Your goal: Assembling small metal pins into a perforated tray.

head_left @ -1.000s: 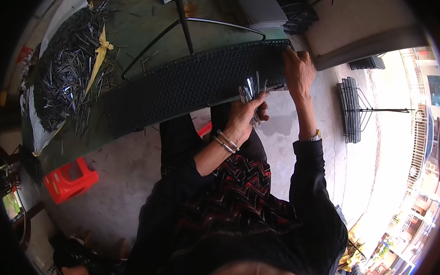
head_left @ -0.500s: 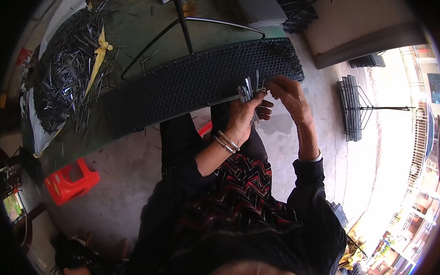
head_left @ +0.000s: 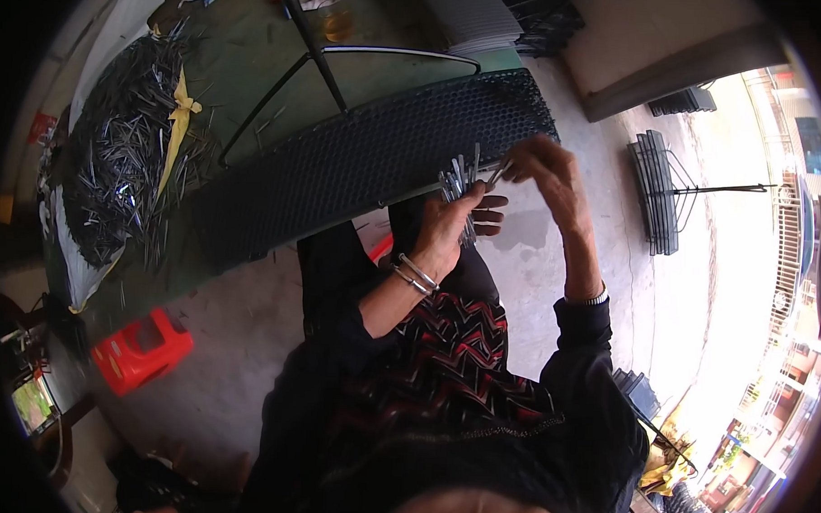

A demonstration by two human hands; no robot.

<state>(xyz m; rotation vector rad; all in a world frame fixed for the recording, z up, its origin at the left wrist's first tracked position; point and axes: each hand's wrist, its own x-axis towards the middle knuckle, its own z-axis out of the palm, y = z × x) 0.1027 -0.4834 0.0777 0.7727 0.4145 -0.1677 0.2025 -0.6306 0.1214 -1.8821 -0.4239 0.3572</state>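
A bunch of thin, shiny metal strips (head_left: 455,180) is gripped in my left hand (head_left: 443,227), between thumb and palm, with the other fingers partly spread. Just to its right, my right hand (head_left: 551,178) pinches one small metal strip (head_left: 497,174) by its end, close to the bunch. Both hands are at the near edge of a long black perforated metal panel (head_left: 369,146), which lies across the green table (head_left: 254,79). A black bent-rod frame (head_left: 317,72) rises from the panel's far side.
A large heap of loose metal strips (head_left: 128,183) lies on the left of the table, beside a knotted yellow strip (head_left: 182,113). On the floor are a red plastic stool (head_left: 142,351) at left and stacked dark panels with rods (head_left: 655,193) at right. Grey sheets (head_left: 477,19) are stacked behind.
My right hand has drawn slightly up and right from the bunch with one strip in its fingers. The left hand keeps its hold on the bunch. The view has shifted a little.
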